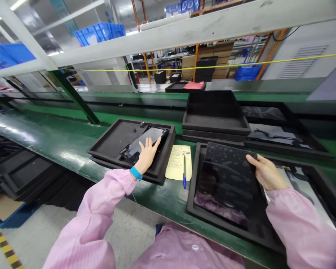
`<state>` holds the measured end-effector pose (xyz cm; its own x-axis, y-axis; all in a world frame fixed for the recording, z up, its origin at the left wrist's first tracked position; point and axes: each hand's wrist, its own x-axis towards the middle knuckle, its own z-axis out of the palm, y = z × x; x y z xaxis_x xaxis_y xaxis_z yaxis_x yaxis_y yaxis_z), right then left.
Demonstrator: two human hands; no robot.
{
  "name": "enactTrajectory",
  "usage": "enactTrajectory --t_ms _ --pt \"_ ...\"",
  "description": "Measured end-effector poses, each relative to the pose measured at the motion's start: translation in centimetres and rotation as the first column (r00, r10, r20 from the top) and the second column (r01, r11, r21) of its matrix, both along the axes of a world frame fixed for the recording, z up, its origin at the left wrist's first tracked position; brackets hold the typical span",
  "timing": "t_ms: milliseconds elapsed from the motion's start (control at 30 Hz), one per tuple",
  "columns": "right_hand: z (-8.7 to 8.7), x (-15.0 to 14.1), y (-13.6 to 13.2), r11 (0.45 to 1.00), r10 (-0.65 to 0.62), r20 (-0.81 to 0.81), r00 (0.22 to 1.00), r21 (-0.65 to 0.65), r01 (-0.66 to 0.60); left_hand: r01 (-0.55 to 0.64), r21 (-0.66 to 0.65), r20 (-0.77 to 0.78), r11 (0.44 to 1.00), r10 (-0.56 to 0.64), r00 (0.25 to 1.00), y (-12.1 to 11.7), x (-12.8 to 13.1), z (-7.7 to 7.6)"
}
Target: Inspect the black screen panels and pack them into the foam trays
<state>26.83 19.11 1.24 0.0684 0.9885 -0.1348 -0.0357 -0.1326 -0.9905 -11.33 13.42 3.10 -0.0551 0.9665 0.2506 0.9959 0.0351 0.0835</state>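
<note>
My left hand (147, 154) lies flat with fingers stretched out on a dark glossy screen panel (154, 137) that rests in a black foam tray (116, 140) on the green bench. My right hand (264, 172) grips the right edge of a larger black glossy panel (226, 183), thumb on top. That panel sits tilted over another black tray (194, 175) close in front of me. Both arms wear pink sleeves, and a blue band circles my left wrist.
A yellow note sheet (179, 161) with a blue pen (184, 172) lies between the two trays. A stack of black trays (215, 119) stands behind. More trays with panels (277, 134) lie at the right. Blue crates (100, 31) sit on the overhead shelf.
</note>
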Motion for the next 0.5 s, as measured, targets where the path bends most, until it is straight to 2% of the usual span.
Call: enactTrajectory --t_ms 133,333,400,500 --pt "2.0 0.8 -0.5 0.994 -0.112 -0.106 0.988 -0.005 0.112 -0.009 -0.049 0.079 0.999 0.013 0.997 0.8 0.8 -0.9" --pt "5.2 -0.1 -3.9 0.968 -0.232 -0.233 0.944 0.036 0.247 0.124 0.019 0.204 0.992 -0.126 0.971 -0.2 5.4 0.4" --pt "6.0 -0.6 -5.5 0.956 -0.270 -0.287 0.919 0.037 0.292 0.095 0.034 0.193 0.995 -0.100 0.976 -0.7 5.8 0.9" --pt "7.1 -1.0 -7.6 0.940 -0.311 -0.357 0.881 0.024 0.342 -0.057 0.024 0.151 0.998 0.053 0.987 -0.7 3.9 1.2"
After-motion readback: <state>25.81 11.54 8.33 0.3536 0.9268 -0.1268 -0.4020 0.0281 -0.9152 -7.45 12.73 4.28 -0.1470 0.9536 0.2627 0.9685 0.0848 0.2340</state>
